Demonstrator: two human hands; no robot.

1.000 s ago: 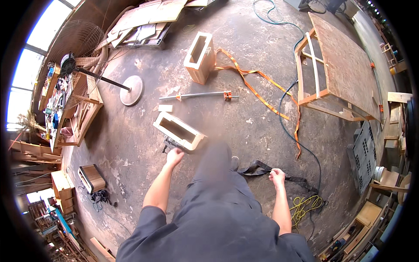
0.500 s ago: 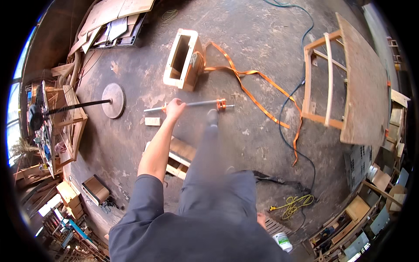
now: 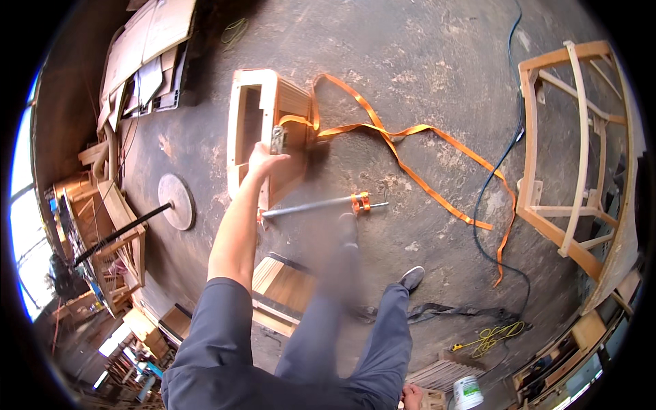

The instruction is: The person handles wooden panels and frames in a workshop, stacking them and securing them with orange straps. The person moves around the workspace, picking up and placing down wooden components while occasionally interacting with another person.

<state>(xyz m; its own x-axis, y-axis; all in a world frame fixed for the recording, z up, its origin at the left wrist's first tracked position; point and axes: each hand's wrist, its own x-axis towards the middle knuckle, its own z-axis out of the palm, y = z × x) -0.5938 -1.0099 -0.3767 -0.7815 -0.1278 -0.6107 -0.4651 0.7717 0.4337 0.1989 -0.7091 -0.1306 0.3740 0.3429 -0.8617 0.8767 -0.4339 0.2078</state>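
Observation:
My left hand is closed on the near side of an open-fronted wooden box, its fingers slightly blurred. Just beyond the fingers, a metal ratchet buckle lies against the box. An orange strap runs from the buckle around the box and trails across the floor to the right. Below the box lies a bar clamp with orange jaws, its left end partly behind my forearm. Only part of my right hand shows low beside my leg, and its fingers are mostly hidden.
A slatted wooden piece lies beside my legs. To the left is a round stand base with a black pole. A wooden frame with a curved panel stands right, near a dark hose. A white bucket sits low right.
My left hand has let go of the bar clamp and taken hold of the wooden box. The box stands nearer and turned, reaching over the clamp's left end. The view has shifted.

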